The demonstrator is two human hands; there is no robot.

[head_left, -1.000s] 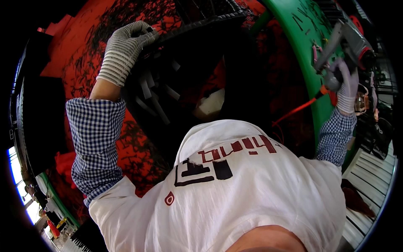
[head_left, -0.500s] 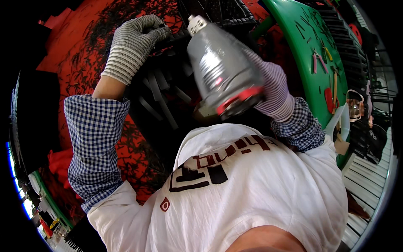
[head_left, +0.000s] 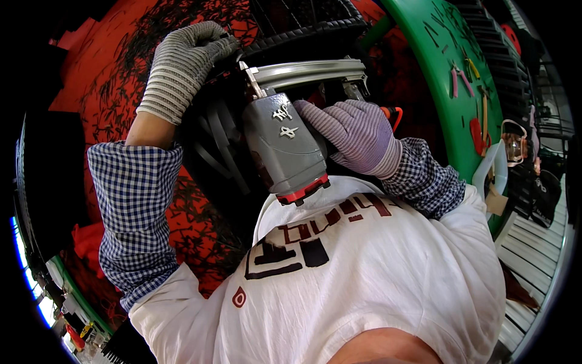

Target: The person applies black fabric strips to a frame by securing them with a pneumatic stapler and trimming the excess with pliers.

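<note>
My right hand [head_left: 357, 136], in a purple-striped glove, is wrapped round the handle of a grey staple gun [head_left: 284, 142] with a red-edged end cap. Its long silver magazine [head_left: 309, 71] lies crosswise under the edge of a black woven piece [head_left: 309, 37] that looks like wicker. The gun's nose is close to my left fingertips; whether it touches the woven piece I cannot tell. My left hand [head_left: 182, 70], in a grey-striped glove, has thumb and fingers pinched together at the left end of that edge. What they grip is hidden.
Dark strips [head_left: 221, 139] hang below the woven edge. Red floor covering [head_left: 91, 67] is strewn with black scraps. At right a green table [head_left: 433, 67] holds pink-handled pliers [head_left: 461, 82], yellow-handled pliers [head_left: 473, 68] and a red-handled tool [head_left: 479, 136]. An orange hose [head_left: 397, 116] shows by my right hand.
My right hand has swung the staple gun left and turned it, bringing its nose near my left fingertips and its magazine into view. My left hand has shifted only slightly.
</note>
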